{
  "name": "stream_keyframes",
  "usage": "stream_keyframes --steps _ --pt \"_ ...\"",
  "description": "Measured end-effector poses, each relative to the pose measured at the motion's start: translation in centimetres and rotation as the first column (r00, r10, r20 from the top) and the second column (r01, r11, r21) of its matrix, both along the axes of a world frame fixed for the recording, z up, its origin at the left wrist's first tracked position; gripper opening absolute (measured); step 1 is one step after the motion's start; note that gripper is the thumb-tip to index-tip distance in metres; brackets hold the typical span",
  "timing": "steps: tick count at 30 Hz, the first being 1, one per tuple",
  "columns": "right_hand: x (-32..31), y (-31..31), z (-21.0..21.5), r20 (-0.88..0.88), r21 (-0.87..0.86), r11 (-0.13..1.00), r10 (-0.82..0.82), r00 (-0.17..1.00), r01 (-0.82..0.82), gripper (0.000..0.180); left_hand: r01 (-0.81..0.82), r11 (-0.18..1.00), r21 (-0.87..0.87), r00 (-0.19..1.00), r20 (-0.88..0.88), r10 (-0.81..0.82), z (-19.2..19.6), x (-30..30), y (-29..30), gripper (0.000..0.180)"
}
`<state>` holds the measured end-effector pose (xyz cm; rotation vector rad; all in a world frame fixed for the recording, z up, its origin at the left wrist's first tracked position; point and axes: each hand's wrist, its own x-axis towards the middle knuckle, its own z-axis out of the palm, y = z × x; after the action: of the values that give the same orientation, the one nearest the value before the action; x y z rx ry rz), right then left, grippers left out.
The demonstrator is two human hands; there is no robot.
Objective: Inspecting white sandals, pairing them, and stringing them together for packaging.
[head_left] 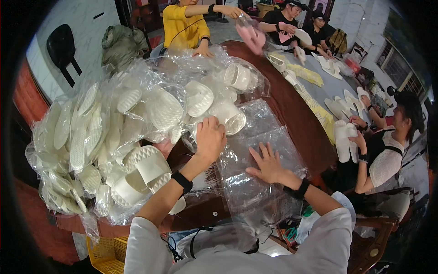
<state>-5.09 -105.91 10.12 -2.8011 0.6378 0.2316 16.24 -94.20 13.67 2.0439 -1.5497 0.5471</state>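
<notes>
Spreading over the left of the brown-covered worktop (315, 148) is a heap of bagged white slides (93, 128). The left hand (211, 139) is next, its fingers bent downward beside a bagged slide (233, 119); whether they pinch any film cannot be told. To its right, clear plastic bags (255, 137) lie flat and overlapping on the worktop, under the right hand (268, 166), spread palm-down. The film looks thin, limp, slippery and nearly weightless, likely to cling in layers; one edge, pinched between thumb and fingertip, seems the best hold. Farther right, a co-worker (388, 157) holds white slippers (342, 139), probably light and springy, easily gripped across the strap.
</notes>
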Motion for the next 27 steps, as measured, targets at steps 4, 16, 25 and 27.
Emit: stream_keyframes --steps 4,16,25,27 --pt "3.1 -3.2 -0.3 0.039 -0.007 0.996 0.086 0.996 -0.086 0.085 0.032 0.999 -0.028 0.998 -0.059 -0.033 2.3 0.7 0.5 0.014" --pt "2.7 -7.0 1.7 0.0 0.001 0.978 0.211 0.978 -0.211 0.077 0.09 0.994 -0.069 0.994 -0.063 -0.094 4.1 1.8 1.6 0.015" --pt "9.0 -4.3 2.7 -0.061 -0.011 0.942 0.334 0.941 -0.335 0.061 0.087 0.995 -0.049 0.995 -0.052 -0.089 3.7 1.3 2.1 0.015" --pt "11.1 -4.9 3.1 -0.164 0.024 0.961 0.276 0.947 -0.276 0.06 0.103 0.994 -0.046 0.993 -0.046 -0.105 3.4 0.9 1.8 0.016"
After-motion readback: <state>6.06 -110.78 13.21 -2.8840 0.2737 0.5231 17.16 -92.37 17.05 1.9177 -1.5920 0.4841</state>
